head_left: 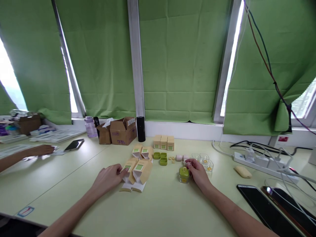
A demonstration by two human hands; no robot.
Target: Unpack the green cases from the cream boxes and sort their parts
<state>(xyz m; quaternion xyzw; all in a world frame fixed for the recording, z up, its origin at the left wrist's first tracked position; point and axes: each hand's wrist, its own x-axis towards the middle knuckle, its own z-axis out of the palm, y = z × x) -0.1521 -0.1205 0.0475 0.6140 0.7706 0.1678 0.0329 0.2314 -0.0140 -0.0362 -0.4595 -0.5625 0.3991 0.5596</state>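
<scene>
My left hand (110, 179) is closed at the left side of an open kraft paper box (129, 168) with a green label. A matching open box (142, 171) stands right beside it, its white flaps spread towards me. My right hand (198, 174) has its thumb and index finger pinched at a small pale cylinder, mostly hidden by the fingertips. Just left of that hand sits a clear jar with a green lid (184, 173). Two more pale pink cylinders (179, 158) lie behind. Green square trays (163, 160) and tiny yellowish pieces (171, 159) are between the hands.
Closed kraft boxes (163, 143) and clear cups (209, 165) stand farther back. Cardboard cartons (123, 131) and a black bottle (141, 129) line the window side. On the right are a power strip (261, 164), cables and phones (266, 207). Another person's hand (41, 150) is at left.
</scene>
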